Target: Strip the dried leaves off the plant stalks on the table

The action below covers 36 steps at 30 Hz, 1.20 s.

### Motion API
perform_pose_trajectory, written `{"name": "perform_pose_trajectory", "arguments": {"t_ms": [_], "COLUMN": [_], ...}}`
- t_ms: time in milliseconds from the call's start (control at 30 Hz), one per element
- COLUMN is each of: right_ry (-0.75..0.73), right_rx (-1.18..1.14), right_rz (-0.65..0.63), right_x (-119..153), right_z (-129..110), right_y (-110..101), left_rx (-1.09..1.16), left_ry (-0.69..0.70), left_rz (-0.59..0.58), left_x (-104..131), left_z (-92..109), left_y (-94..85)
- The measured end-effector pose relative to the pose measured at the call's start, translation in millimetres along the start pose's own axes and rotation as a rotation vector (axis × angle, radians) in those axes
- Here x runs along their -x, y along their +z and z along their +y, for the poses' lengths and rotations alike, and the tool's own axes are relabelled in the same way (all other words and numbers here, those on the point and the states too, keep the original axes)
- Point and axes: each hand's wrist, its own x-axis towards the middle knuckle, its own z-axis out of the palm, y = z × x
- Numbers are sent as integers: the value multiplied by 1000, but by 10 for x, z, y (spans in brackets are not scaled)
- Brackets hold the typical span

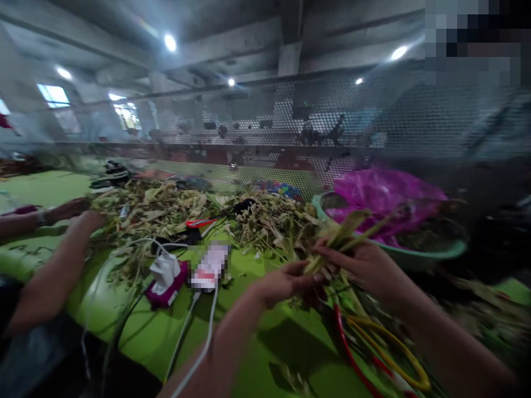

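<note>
A pale green, leafy plant stalk (350, 224) is held up between my two hands above the green tabletop (290, 342). My left hand (290, 282) pinches its lower end, fingers closed. My right hand (360, 257) grips it just above, with thumb and fingers pressed together. Below my right hand lie more long stalks, along with a yellow loop (390, 345) and a red curved piece (346, 337) whose kind I cannot make out. A heap of dried leafy plants (274, 224) lies just beyond my hands.
Behind my right hand stands a light green basin (440, 253) with a magenta plastic bag (385, 193). A phone (211, 265) with white cables and a tissue box (170, 287) lie left. Another person's arms (53, 271) reach into plants there. A perforated screen (257, 121) runs behind.
</note>
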Motion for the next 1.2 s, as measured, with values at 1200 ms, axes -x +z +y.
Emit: {"name": "perform_pose_trajectory", "arguments": {"t_ms": [1200], "right_ry": [122], "right_rx": [-566], "right_rz": [142], "right_x": [-66], "right_z": [253], "right_y": [-25], "left_rx": [-255], "left_ry": [82], "left_rz": [303], "left_x": [-111], "left_z": [-49], "left_y": [-16]}}
